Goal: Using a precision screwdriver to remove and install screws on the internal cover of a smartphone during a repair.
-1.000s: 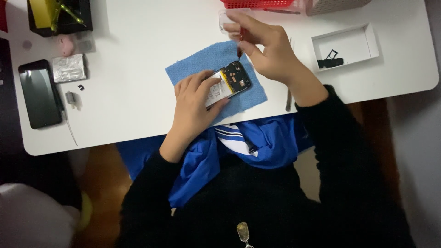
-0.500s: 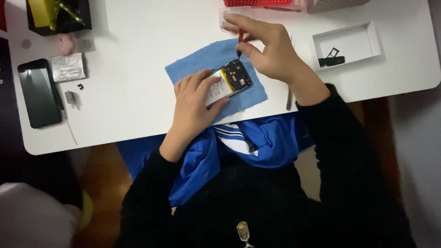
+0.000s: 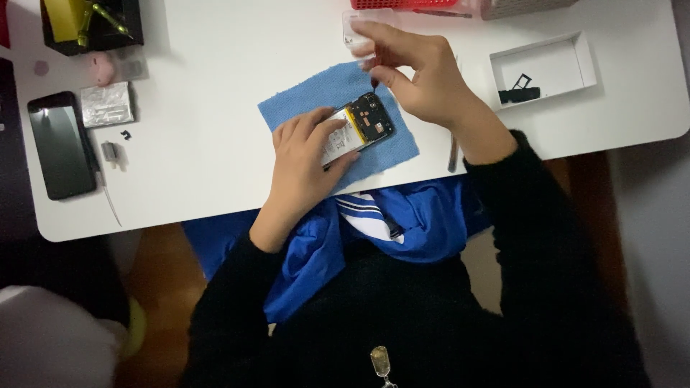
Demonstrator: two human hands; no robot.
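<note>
The left hand (image 3: 305, 162) lies as before, fingers flat and pressing the opened phone (image 3: 359, 128) onto the blue cloth (image 3: 302, 108) near the table's front edge. Just beyond, the right hand (image 3: 420, 75) has lifted slightly since a second ago, fingertips pinched on a thin dark tool (image 3: 374, 84) over the phone's top end. The white tray (image 3: 546, 68) farther back is unmoved.

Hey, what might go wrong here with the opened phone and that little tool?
The right hand holds a thin tool over the opened phone; a slip could scratch the exposed board. The left hand presses on the battery side, so the phone may slide on the blue cloth. Tiny parts lie loose on the table and could get lost.
</note>
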